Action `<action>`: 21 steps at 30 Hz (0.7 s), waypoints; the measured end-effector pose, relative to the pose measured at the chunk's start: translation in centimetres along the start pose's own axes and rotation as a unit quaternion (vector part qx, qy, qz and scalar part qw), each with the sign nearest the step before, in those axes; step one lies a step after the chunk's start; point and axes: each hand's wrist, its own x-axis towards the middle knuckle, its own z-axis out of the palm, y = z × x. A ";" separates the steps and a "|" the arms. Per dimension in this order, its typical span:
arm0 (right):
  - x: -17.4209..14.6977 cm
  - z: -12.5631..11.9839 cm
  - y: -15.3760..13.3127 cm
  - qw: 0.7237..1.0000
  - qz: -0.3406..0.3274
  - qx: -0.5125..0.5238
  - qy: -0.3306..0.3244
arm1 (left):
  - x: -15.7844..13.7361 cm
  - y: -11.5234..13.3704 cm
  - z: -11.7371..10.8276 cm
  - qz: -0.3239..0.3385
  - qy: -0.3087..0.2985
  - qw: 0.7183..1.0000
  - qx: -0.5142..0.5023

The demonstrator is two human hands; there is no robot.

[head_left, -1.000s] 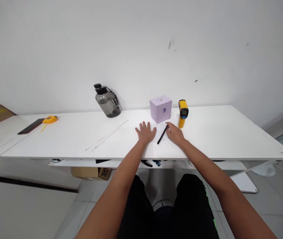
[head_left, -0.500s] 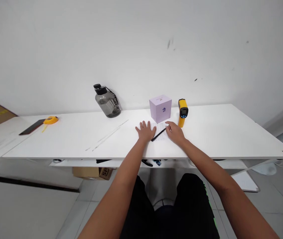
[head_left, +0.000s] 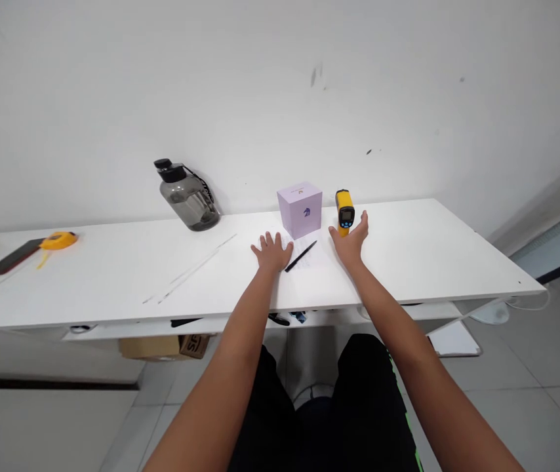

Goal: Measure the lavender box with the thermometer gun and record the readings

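Observation:
My left hand [head_left: 273, 252] lies flat with fingers spread, on the left part of a sheet of paper [head_left: 310, 257] with faint writing. A black pen [head_left: 301, 255] rests slantwise on the paper, untouched. My right hand [head_left: 349, 242] is open around the handle of a yellow and black infrared thermometer [head_left: 345, 210], thumb to its left and fingers to its right. The thermometer stands upright, its small screen facing me; whether the hand touches it I cannot tell. Behind the paper sits a lilac box [head_left: 301, 213] with a dark emblem.
A grey water bottle [head_left: 189, 200] with black cap stands by the wall, left of the box. Further left on the white table [head_left: 113, 275] lie a yellow tape measure [head_left: 58, 240] and a flat dark object [head_left: 12, 257]. Below is a cardboard box [head_left: 155, 347].
My right hand has let go of the pen, which now lies on the paper, and has moved to the thermometer with its fingers spread. The view has shifted somewhat to the right.

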 end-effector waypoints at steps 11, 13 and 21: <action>-1.4 -0.5 -1.5 0.989 0.028 0.097 -0.109 | 0.1 -0.2 0.3 -0.001 0.008 1.000 -0.014; -1.8 -0.4 -1.6 0.988 0.008 0.088 -0.127 | 0.4 -0.3 0.4 -0.001 0.008 1.000 -0.012; -2.0 0.0 -1.6 0.982 -0.034 0.082 -0.169 | 4.3 1.0 -1.1 -0.038 0.066 0.978 -0.193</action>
